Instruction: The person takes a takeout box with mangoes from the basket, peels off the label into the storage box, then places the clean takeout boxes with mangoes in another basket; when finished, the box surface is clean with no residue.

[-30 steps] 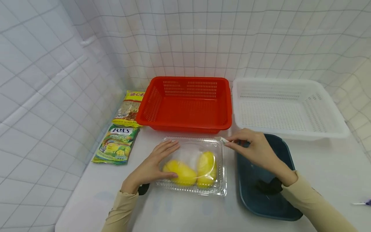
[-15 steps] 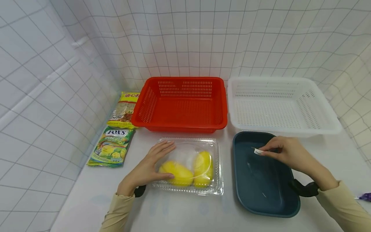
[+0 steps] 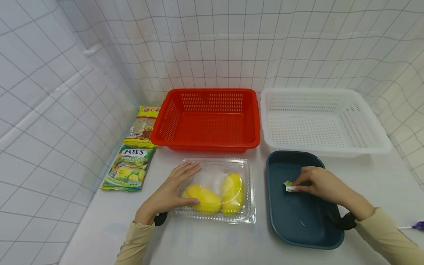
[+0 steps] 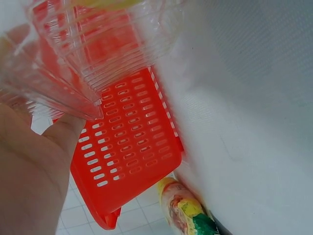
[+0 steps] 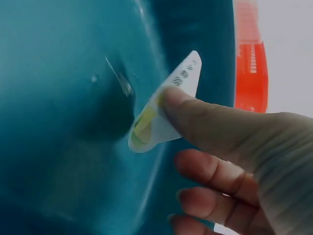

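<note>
Clear plastic clamshell box (image 3: 214, 169), closed; lies on the white table (image 3: 205, 244) before me. Contents: two yellow fruits (image 3: 233, 193), apparently mangoes, side by side under the lid.

Left hand (image 3: 169, 193): laid over the box's left part, fingers extended, thumb spread apart from them; touches the box without a grasp.

Right hand (image 3: 322, 184): over the tray, thumb and forefinger closed in a pinch, remaining fingers bent. Holds one small white label (image 3: 290, 187), printed, with a yellow-green patch.

Dark blue tray (image 3: 293, 221), right of the box and apart from it; its walls surround the label. On its floor, one thin pale streak, nature uncertain.

Red perforated basket (image 3: 212, 144), just behind the box, closing off that side; white perforated basket (image 3: 308, 129) beside it, just behind the tray.

Yellow food packet (image 3: 142, 129), left, partly hidden by the red basket's corner. Green FOX'S Spring Tea bag (image 3: 128, 169), in front of the packet.

Purple-wrapped lollipop (image 3: 418, 225), far right, cut by the edge of view. Grid-patterned cloth (image 3: 228, 51), hung behind all.
</note>
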